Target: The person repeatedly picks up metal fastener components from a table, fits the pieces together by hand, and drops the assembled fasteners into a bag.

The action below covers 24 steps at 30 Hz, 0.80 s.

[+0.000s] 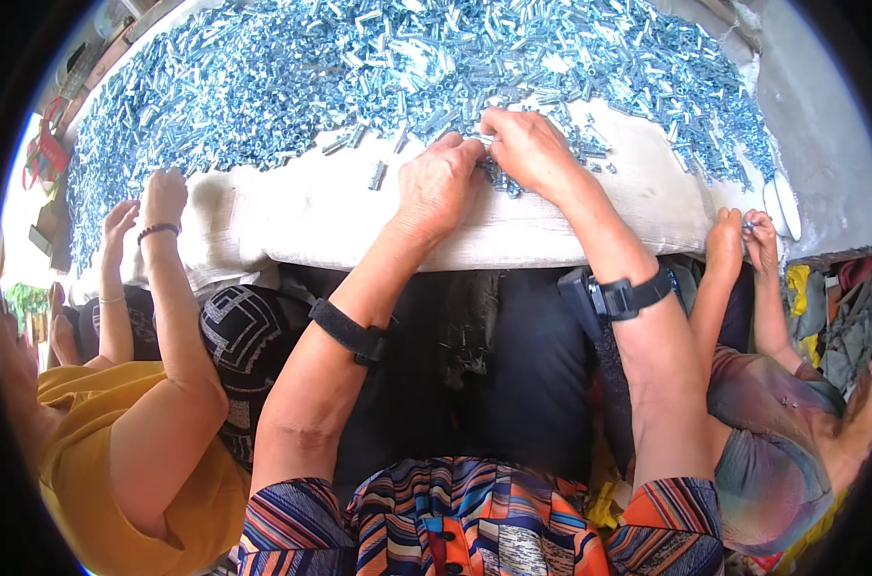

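Observation:
My left hand (440,182) and my right hand (532,149) meet at the fingertips, over the near edge of a heap of small shiny metal tube pieces (436,62). The fingers of both are closed in a pinch. What lies between them is too small and too hidden to make out. Just below the fingertips sit several small metal pieces (502,179) in a cluster. One loose metal tube (376,176) lies on the pale cloth (321,216), left of my left hand.
At the left, a co-worker in a mustard top (138,451) reaches a hand (164,197) to the heap. On the right, another person's hands (743,235) hold a small metal piece. A grey wall (820,125) stands at the right. Dark bands circle both my forearms.

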{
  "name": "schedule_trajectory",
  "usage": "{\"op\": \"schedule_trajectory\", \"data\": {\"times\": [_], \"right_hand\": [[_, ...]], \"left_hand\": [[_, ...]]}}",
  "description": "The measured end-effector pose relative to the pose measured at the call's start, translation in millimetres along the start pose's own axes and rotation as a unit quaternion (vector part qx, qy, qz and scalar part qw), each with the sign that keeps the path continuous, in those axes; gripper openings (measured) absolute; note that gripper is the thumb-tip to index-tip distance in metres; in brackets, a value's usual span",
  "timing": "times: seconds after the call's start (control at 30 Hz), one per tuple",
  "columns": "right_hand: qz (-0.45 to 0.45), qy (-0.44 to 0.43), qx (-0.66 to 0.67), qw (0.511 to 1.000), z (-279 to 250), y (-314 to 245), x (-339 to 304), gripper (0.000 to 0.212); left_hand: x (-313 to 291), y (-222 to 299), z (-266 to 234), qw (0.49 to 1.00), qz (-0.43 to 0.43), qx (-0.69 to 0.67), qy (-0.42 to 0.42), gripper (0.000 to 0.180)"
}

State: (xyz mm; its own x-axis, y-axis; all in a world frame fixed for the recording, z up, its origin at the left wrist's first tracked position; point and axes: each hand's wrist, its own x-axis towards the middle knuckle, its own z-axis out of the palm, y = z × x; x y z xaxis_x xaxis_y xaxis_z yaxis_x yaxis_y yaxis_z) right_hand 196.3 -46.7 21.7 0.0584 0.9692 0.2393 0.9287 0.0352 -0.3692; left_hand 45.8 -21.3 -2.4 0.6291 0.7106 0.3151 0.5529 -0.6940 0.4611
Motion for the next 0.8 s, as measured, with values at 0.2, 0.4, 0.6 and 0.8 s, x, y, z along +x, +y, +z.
{"op": "schedule_trajectory", "data": {"times": [0.2, 0.4, 0.6, 0.8], "right_hand": [[-0.054, -0.041, 0.001, 0.998, 2, 4, 12, 0.023], [0.058, -0.053, 0.294, 0.953, -30, -16, -30, 0.034], [0.158, -0.064, 0.637, 0.752, -31, -52, -89, 0.024], [0.172, 0.047, 0.69, 0.701, -16, -55, -115, 0.013]], "left_hand": [[0, -3, -4, 0.999, -0.019, -0.036, 0.011, 0.017], [-24, 2, -37, 0.829, -0.204, -0.515, -0.076, 0.012], [-60, 10, -52, 0.746, -0.219, -0.623, -0.09, 0.012], [-73, 20, -56, 0.726, -0.217, -0.645, -0.096, 0.01]]}}
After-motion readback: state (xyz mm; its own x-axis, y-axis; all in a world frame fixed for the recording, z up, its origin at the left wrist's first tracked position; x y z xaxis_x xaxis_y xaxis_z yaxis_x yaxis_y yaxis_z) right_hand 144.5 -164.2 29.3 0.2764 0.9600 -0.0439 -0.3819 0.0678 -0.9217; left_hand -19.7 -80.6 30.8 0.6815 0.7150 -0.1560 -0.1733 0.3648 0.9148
